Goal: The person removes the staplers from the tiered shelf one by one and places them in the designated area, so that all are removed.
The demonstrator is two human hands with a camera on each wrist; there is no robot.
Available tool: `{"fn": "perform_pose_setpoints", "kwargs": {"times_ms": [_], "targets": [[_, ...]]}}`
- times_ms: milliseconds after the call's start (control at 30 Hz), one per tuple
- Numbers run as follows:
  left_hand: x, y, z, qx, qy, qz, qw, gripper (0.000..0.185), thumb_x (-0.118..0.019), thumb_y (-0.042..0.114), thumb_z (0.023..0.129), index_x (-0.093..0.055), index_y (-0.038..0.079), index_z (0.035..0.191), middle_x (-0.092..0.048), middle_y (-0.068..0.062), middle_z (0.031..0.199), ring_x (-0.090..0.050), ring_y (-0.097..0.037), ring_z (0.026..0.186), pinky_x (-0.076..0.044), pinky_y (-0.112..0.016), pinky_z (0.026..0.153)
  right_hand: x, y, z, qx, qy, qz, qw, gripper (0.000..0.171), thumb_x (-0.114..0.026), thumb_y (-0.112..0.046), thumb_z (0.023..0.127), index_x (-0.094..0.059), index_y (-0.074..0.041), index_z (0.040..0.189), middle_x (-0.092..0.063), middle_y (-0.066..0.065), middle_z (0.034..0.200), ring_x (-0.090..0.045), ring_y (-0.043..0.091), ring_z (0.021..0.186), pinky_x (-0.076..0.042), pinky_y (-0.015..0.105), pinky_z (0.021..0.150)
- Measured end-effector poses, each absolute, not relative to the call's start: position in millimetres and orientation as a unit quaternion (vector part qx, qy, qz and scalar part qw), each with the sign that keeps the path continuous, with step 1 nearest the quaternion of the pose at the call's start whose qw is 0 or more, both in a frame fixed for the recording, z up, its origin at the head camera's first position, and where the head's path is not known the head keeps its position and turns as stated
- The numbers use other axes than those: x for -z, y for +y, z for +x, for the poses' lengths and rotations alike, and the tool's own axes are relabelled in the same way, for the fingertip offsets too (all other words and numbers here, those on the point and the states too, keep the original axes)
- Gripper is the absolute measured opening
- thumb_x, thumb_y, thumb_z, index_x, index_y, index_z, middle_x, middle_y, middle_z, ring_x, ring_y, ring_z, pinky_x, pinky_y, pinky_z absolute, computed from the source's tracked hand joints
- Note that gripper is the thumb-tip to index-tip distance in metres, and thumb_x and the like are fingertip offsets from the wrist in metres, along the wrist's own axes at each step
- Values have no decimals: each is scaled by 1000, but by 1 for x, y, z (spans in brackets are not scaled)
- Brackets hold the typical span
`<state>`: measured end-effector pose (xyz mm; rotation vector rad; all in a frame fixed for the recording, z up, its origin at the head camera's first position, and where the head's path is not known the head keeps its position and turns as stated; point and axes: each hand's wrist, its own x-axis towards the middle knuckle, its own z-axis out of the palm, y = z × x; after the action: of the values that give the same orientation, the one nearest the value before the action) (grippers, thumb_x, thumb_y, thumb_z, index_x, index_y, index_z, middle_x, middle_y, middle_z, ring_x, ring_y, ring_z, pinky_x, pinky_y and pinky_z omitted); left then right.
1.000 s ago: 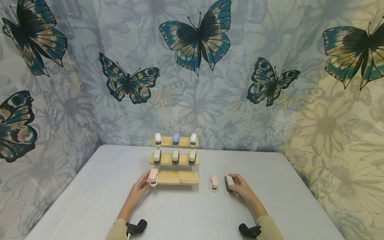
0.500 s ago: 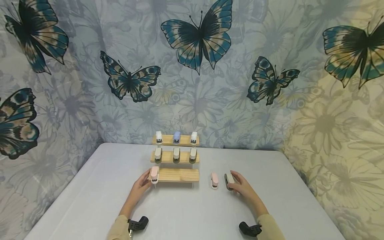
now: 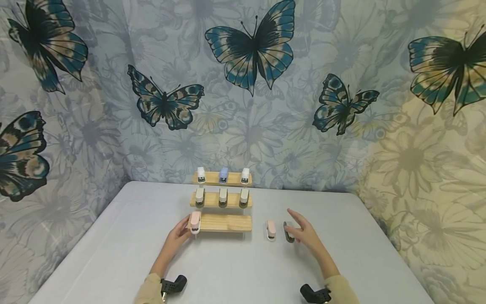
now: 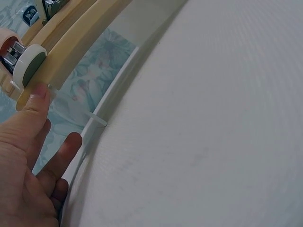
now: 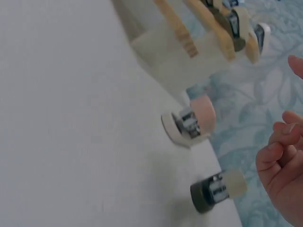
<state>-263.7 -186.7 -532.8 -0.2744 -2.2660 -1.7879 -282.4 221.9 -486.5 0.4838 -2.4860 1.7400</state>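
Grey and smooth, the bench (image 3: 235, 270) carries everything here. Nearest on the right side, the right hand (image 3: 303, 233) hovers just above the dark stapler with a cream top (image 3: 288, 232); its fingers are spread and relaxed, holding nothing, and the right wrist view shows a gap between the fingers and this stapler (image 5: 218, 190). To take it well, I think the hand should come down from above and pinch the two long sides, because the pink stapler (image 3: 271, 230) lies just beside it on the left and could easily be pushed.

On the left side, the left hand (image 3: 177, 236) reaches to the near step of the wooden stepped rack (image 3: 225, 222). Its fingers are nearly straight. The thumb tip touches the left end of the step, right by the pink stapler on the rack (image 3: 195, 221), as the left wrist view shows; it is not gripping anything.

Farther away, the middle step holds three grey-beige staplers (image 3: 222, 196). The far step holds two white staplers and one blue stapler (image 3: 223, 175). Behind stands the butterfly curtain (image 3: 250, 46).
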Motion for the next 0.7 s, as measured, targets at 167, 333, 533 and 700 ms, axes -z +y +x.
{"fn": "perform_pose_setpoints", "kwargs": {"times_ms": [167,333,533,700], "targets": [[535,-190,-264,613,-773,-106,128,53,-56,25,71,-35,13,119,-33,-3,121,-39,-20,100,-36,-29,79,474,189,-272,-617,-760,203,-24,47,-48,-15,79,-30,-15,122,-26,8,124,-23,13,35,-20,42,33],[538,-189,-265,612,-773,-108,130,53,-56,24,71,-36,13,118,-33,-2,121,-38,-20,101,-35,-30,80,468,154,-253,-664,-705,227,-98,49,-49,-14,79,-27,-8,123,-23,12,125,-24,10,36,-21,33,32],[535,-186,-266,607,-778,-98,130,52,-56,28,71,-36,17,118,-34,2,120,-37,-16,102,-35,-27,81,466,119,-240,-666,-690,254,-131,53,-53,-13,76,-28,-1,121,-24,17,123,-26,6,36,-26,26,31],[536,-187,-263,610,-777,-91,129,53,-56,28,71,-36,17,118,-33,1,120,-38,-16,101,-35,-27,80,463,92,-241,-657,-688,280,-129,56,-56,-12,73,-28,-1,121,-28,18,121,-28,7,34,-27,28,30]]}}
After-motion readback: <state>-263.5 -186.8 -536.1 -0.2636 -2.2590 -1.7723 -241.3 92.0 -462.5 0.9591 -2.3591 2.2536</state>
